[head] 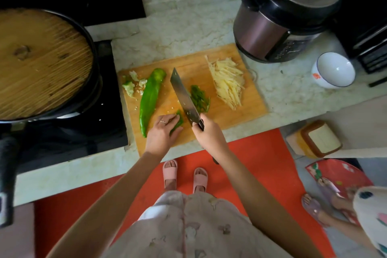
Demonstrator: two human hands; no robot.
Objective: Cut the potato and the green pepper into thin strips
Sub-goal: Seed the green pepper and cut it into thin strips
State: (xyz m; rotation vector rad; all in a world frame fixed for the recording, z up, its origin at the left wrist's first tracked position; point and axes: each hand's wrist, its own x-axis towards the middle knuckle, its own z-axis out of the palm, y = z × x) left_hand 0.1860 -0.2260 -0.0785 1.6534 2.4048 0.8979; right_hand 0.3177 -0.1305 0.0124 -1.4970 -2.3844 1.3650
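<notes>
On the wooden cutting board (211, 125) the right hand (207, 135) is closed firmly around the handle of a cleaver (184, 96), whose blade points away from the person. The left hand (161, 134) (a ring shows on one finger) holds down a small pepper piece (178, 120) with bent fingers, the thumb beside it, just left of the blade. I cannot tell if the edge touches the board. On the blade's other side lies a small heap of pepper strips (199, 97). A long green pepper (149, 98) lies uncut on the board's left part, with the pepper core scraps (132, 85) near its top end. The potato strips (228, 81) are piled at the board's far right corner. Behind them stands a pressure cooker (278, 16); the marks on its front panel are too small to read. A white bowl (333, 71) on the counter (188, 25) carries an orange-red mark, too blurred to read.
</notes>
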